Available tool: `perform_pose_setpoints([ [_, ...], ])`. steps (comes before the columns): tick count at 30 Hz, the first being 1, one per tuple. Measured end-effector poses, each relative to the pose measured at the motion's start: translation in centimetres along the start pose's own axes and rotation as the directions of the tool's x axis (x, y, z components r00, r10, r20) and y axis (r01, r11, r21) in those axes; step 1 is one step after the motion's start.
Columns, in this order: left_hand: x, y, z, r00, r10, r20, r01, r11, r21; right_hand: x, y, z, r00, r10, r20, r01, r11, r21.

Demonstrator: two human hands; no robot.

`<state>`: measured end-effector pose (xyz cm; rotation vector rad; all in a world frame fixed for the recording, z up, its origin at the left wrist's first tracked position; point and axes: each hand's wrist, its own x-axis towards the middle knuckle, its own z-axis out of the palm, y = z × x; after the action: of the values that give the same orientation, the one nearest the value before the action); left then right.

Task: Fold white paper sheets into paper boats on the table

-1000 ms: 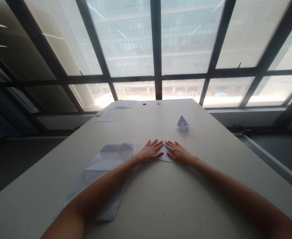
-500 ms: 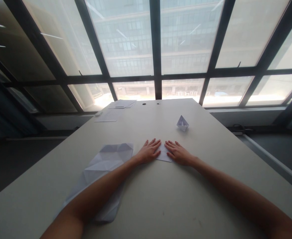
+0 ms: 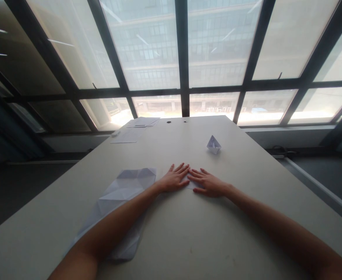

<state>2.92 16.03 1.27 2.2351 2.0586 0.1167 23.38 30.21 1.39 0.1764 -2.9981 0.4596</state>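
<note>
A small folded piece of white paper (image 3: 190, 186) lies on the table, mostly covered by my hands. My left hand (image 3: 173, 179) rests flat on its left side with the fingers stretched out. From the right, my right hand (image 3: 208, 183) lies flat over the rest of it, its fingertips meeting those of the left. A creased, unfolded sheet of paper (image 3: 121, 190) lies to the left, partly under my left forearm. Beyond my right hand stands a folded paper boat (image 3: 214, 145), touched by neither hand.
The white table (image 3: 182, 241) stretches away towards large windows with dark frames (image 3: 183, 58). Flat sheets of paper (image 3: 127, 136) lie at its far left, with a small white object (image 3: 115, 133) beside them. A dark round hole (image 3: 169, 122) is near the far edge.
My right hand has slid left across the folded paper until its fingertips meet my left hand, covering more of it. My left hand has hardly moved.
</note>
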Motion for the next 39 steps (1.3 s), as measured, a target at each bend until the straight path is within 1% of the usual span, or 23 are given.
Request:
perform_pose_setpoints([
  [3, -0.1, 0.1, 0.0, 1.000, -0.008, -0.026, 0.008, 1.000, -0.014, 0.1, 0.1, 0.2, 1.000, 0.012, 0.004, -0.012, 1.000, 0.002],
  [6, 0.1, -0.1, 0.2, 0.998, -0.038, -0.052, 0.037, 0.999, -0.026, 0.2, 0.1, 0.4, 0.999, 0.053, -0.008, -0.053, 0.999, -0.003],
  [14, 0.3, -0.2, 0.7, 0.993, -0.088, -0.073, 0.085, 0.995, -0.046, 0.4, 0.1, 0.9, 0.982, 0.184, -0.051, -0.186, 0.982, -0.038],
  [19, 0.3, -0.2, 0.6, 0.994, -0.089, -0.069, 0.085, 0.995, -0.050, 0.5, 0.5, 1.1, 0.967, 0.249, -0.060, -0.252, 0.966, -0.052],
  [24, 0.3, -0.3, 0.7, 0.993, -0.092, -0.079, 0.088, 0.995, -0.049, 0.6, 0.5, 1.2, 0.965, 0.254, -0.063, -0.257, 0.965, -0.058],
  [29, 0.4, -0.4, 0.9, 0.992, -0.099, -0.076, 0.096, 0.994, -0.048, 0.4, 0.0, 0.9, 0.963, 0.251, -0.094, -0.258, 0.963, -0.078],
  [34, 0.3, -0.4, 1.1, 0.991, -0.101, -0.083, 0.098, 0.994, -0.048, 0.2, -0.8, 0.5, 0.970, 0.204, -0.131, -0.220, 0.967, -0.127],
  [39, 0.2, -0.3, 0.8, 0.993, -0.092, -0.078, 0.087, 0.994, -0.065, 0.1, -1.7, -0.1, 0.970, 0.181, -0.161, -0.203, 0.970, -0.131],
])
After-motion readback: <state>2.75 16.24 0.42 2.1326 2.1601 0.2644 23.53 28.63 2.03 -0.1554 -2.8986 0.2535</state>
